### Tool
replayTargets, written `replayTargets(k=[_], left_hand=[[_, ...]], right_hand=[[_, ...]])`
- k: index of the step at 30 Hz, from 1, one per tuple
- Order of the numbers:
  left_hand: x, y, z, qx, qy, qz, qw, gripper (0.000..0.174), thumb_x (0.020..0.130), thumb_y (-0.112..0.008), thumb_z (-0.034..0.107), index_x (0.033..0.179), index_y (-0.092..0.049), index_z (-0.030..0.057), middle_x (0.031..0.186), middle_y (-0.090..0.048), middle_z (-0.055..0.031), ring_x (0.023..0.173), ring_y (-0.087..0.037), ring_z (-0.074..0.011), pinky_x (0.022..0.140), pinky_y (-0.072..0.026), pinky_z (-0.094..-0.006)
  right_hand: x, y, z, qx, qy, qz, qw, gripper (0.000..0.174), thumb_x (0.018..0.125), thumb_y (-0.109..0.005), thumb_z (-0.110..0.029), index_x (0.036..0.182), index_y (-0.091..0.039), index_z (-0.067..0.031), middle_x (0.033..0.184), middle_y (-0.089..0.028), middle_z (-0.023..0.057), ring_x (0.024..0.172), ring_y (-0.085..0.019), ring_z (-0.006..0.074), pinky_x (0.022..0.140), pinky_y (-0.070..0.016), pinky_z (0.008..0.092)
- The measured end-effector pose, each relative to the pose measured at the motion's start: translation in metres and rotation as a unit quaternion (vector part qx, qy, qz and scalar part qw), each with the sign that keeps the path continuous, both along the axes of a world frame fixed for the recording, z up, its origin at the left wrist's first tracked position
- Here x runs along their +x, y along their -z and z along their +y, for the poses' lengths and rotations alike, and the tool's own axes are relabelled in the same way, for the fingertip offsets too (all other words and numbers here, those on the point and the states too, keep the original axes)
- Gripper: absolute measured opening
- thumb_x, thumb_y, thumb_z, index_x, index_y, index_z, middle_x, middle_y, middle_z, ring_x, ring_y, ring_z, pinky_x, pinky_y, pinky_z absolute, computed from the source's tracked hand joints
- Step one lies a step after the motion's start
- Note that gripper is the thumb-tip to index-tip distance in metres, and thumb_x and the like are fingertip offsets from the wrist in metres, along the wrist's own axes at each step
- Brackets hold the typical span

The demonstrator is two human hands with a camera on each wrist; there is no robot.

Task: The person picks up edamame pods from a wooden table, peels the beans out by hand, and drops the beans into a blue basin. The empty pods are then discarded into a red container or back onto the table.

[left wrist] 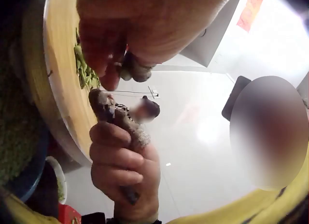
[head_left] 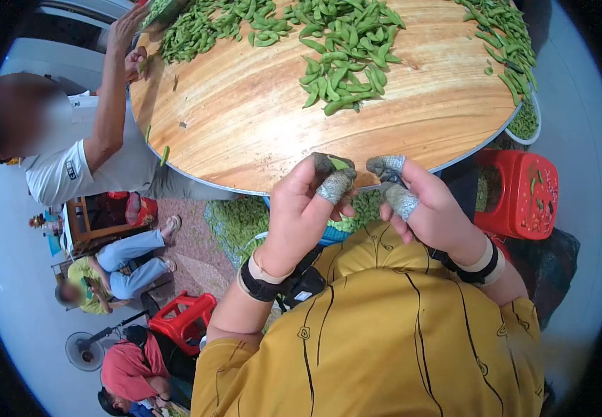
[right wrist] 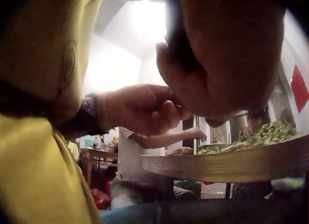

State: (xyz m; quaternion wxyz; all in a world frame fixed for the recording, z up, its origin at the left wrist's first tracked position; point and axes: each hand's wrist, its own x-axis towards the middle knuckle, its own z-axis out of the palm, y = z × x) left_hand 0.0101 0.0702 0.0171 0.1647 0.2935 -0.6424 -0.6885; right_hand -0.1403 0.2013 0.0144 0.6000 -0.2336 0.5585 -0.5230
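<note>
A single green pod (head_left: 340, 163) is pinched in the left hand (head_left: 299, 208), between thumb and fingertip, just off the near edge of the round wooden counter (head_left: 245, 139). Only a short, smooth, bright green stretch of it shows; its ends are hidden by fingers wrapped in worn grey tape. The left grip is clamped on this pod.

The right hand (head_left: 434, 212), taped the same way, is just beside it, its grip closed round a slim dark tool (left wrist: 129, 195), whose pointed end shows below the curled fingers in the left wrist view. The tool's exact kind cannot be told.

Loose pods (head_left: 350, 66) lie heaped on the counter, plump, curved and slightly bumpy, mid-green. A white bowl (head_left: 537, 132) of small green pieces is beside the counter's right edge.

As for writing, a red stool (head_left: 544, 182) bears pale printed characters, too small to read. A dark-framed label (head_left: 71, 170) on another person's white sleeve is illegible, and so are the marks on a red paper (left wrist: 250, 12) on the wall.
</note>
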Motion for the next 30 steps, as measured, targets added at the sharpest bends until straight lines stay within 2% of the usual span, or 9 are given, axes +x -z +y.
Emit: replayTargets(k=[6, 14, 20, 22, 25, 27, 28, 29, 30], left_hand=[[0.0, 0.008, 0.003, 0.042, 0.03, -0.013, 0.999, 0.018, 0.09, -0.051, 0.0, 0.106, -0.059, -0.0008, 0.083, -0.061, -0.001, 0.066, -0.051, -0.0046, 0.059, -0.0433, -0.0196], [0.001, 0.012, 0.007, -0.027, 0.039, -0.043, 0.998, 0.014, 0.089, -0.053, 0.005, 0.101, -0.061, 0.0004, 0.075, -0.056, 0.004, 0.061, -0.048, -0.004, 0.054, -0.0371, -0.018], [0.0, 0.01, 0.002, -0.312, 0.063, -0.054, 0.946, 0.013, 0.08, -0.058, -0.001, 0.093, -0.062, -0.0002, 0.069, -0.056, -0.0063, 0.058, -0.052, -0.0133, 0.052, -0.0424, -0.0287], [-0.003, 0.001, 0.005, -0.494, 0.072, -0.034, 0.866, 0.019, 0.071, -0.061, -0.003, 0.091, -0.062, -0.0003, 0.071, -0.055, -0.0123, 0.059, -0.056, -0.0253, 0.054, -0.045, -0.0353], [-0.002, 0.014, 0.006, -0.539, 0.085, -0.003, 0.838, 0.024, 0.066, -0.063, -0.004, 0.089, -0.063, 0.0001, 0.072, -0.054, -0.0147, 0.064, -0.055, -0.0331, 0.055, -0.0458, -0.037], [0.0, 0.013, 0.0, -0.533, 0.094, 0.014, 0.841, 0.017, 0.074, -0.064, 0.002, 0.091, -0.062, 0.0004, 0.07, -0.055, -0.0122, 0.058, -0.055, -0.0256, 0.051, -0.0426, -0.0323], [0.002, 0.009, 0.001, -0.175, 0.096, 0.031, 0.979, 0.011, 0.081, -0.06, 0.003, 0.091, -0.06, 0.0008, 0.07, -0.054, -0.0085, 0.056, -0.051, -0.0202, 0.05, -0.0407, -0.0296], [0.003, 0.008, 0.001, 0.208, 0.083, 0.043, 0.974, 0.006, 0.087, -0.057, 0.005, 0.092, -0.058, 0.0012, 0.071, -0.053, -0.0048, 0.053, -0.048, -0.0148, 0.05, -0.0389, -0.0269], [0.002, 0.01, 0.002, 0.355, 0.107, 0.121, 0.921, 0.014, 0.094, -0.054, 0.015, 0.097, -0.058, 0.0018, 0.07, -0.052, -0.0013, 0.052, -0.042, -0.0079, 0.05, -0.0345, -0.0224]], right_hand=[[-0.001, -0.001, 0.004, -0.071, -0.033, 0.111, 0.991, 0.052, 0.081, -0.04, 0.001, 0.132, -0.045, -0.0056, 0.077, -0.06, 0.0005, 0.055, -0.052, 0.0061, 0.049, -0.0449, 0.0207], [0.003, 0.004, 0.001, -0.085, -0.015, 0.041, 0.995, 0.048, 0.082, -0.041, 0.003, 0.129, -0.05, -0.0053, 0.076, -0.059, -0.0023, 0.053, -0.048, 0.0039, 0.049, -0.0412, 0.0187], [-0.006, -0.01, -0.004, -0.03, -0.031, -0.063, 0.997, 0.039, 0.085, -0.042, 0.001, 0.122, -0.053, -0.0053, 0.075, -0.056, -0.0031, 0.053, -0.042, 0.002, 0.046, -0.034, 0.0187], [-0.007, -0.009, -0.004, -0.027, -0.035, -0.062, 0.997, 0.036, 0.087, -0.042, 0.0, 0.12, -0.054, -0.0053, 0.074, -0.055, -0.0026, 0.053, -0.042, 0.0016, 0.046, -0.0328, 0.0187], [-0.008, -0.004, -0.005, -0.062, -0.045, -0.035, 0.996, 0.033, 0.089, -0.044, -0.002, 0.12, -0.054, -0.0073, 0.072, -0.053, -0.0027, 0.05, -0.04, 0.0019, 0.044, -0.0321, 0.0182], [-0.011, -0.006, -0.004, -0.015, -0.056, -0.151, 0.987, 0.036, 0.09, -0.044, -0.002, 0.124, -0.051, -0.0102, 0.071, -0.049, -0.0025, 0.048, -0.038, 0.0025, 0.041, -0.0321, 0.0181], [-0.012, -0.011, -0.003, -0.014, -0.055, -0.151, 0.987, 0.036, 0.09, -0.044, -0.002, 0.124, -0.051, -0.0102, 0.071, -0.049, -0.0025, 0.048, -0.038, 0.0025, 0.041, -0.0321, 0.0181], [-0.011, -0.019, -0.002, -0.001, -0.039, -0.243, 0.969, 0.034, 0.092, -0.045, -0.007, 0.125, -0.05, -0.0093, 0.068, -0.046, -0.0026, 0.046, -0.037, 0.0023, 0.039, -0.0312, 0.0175], [-0.01, -0.023, -0.001, 0.012, -0.022, -0.334, 0.942, 0.034, 0.094, -0.047, -0.012, 0.127, -0.048, -0.0084, 0.064, -0.044, -0.0027, 0.044, -0.036, 0.002, 0.038, -0.0304, 0.0168]])
